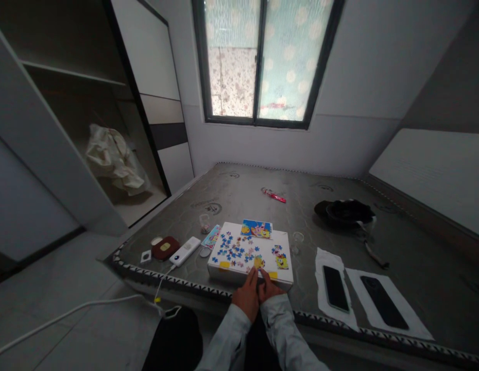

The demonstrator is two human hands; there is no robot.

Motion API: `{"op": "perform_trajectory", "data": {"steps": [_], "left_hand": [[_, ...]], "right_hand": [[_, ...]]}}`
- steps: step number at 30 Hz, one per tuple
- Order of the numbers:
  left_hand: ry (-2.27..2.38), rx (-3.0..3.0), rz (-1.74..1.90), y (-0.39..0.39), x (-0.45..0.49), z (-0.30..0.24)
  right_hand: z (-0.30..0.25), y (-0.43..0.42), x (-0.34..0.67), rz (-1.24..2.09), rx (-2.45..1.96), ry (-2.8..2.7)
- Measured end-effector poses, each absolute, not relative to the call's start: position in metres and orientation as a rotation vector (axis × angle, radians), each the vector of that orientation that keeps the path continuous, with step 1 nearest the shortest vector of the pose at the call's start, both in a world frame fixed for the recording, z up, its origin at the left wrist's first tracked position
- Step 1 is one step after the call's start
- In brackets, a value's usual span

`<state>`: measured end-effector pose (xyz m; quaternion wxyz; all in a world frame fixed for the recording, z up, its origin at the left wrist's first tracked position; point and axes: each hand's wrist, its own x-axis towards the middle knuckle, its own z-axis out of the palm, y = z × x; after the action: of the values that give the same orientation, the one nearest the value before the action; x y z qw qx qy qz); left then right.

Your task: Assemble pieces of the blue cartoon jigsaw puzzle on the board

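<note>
1. Here, my left hand (247, 296) and right hand (269, 289) lay side by side, touching, at the near edge of the white board (268, 241).
2. The fingers of both hands were held close together, with their tips on the board by a yellow piece (258, 262). I could not tell whether they pinched it.
3. Blue pieces (234, 250) lay scattered over the board's left half, and a small joined patch (281, 262) sat on its right.
4. A cartoon card (256, 228) lay at the board's far edge; its print was too small to read.
5. The board lay on the mattress (243, 190). Left of it were a power bank (184, 251) with its cable (69, 312) and a brown round case (165, 248).
6. To the right, the left phone (335, 287) and right phone (383, 301) each lay on a white sheet, screens dark, brands unreadable.
7. The open wardrobe (69, 103) held a crumpled cloth (114, 159) on its lower shelf.
</note>
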<state>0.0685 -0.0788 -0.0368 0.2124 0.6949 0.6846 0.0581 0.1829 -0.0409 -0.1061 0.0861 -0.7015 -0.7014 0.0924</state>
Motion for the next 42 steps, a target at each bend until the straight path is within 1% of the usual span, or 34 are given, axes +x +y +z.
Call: {"op": "perform_trajectory", "data": {"steps": [4, 12, 21, 26, 32, 37, 42], "left_hand": [[1.882, 1.933, 0.204, -0.079, 0.067, -0.036], [1.906, 1.927, 0.178, -0.080, 0.071, -0.037], [1.904, 1.960, 0.067, -0.077, 0.072, -0.038], [1.882, 1.959, 0.069, -0.077, 0.068, -0.037], [1.906, 1.969, 0.101, -0.075, 0.069, -0.044], [1.890, 1.964, 0.021, -0.075, 0.069, -0.034], [1.808, 2.042, 0.029, -0.068, 0.056, -0.027]], "right_hand": [[-0.106, -0.041, 0.183, 0.273, -2.073, -2.089], [-0.094, -0.043, 0.180, 0.312, -2.089, -2.084], [-0.103, -0.041, 0.182, 0.300, -2.054, -2.083], [-0.107, -0.039, 0.185, 0.366, -2.053, -2.090], [-0.114, -0.039, 0.185, 0.309, -2.006, -2.061], [-0.119, -0.039, 0.184, 0.239, -1.998, -2.041], [-0.126, -0.038, 0.182, 0.217, -1.977, -2.014]]}}
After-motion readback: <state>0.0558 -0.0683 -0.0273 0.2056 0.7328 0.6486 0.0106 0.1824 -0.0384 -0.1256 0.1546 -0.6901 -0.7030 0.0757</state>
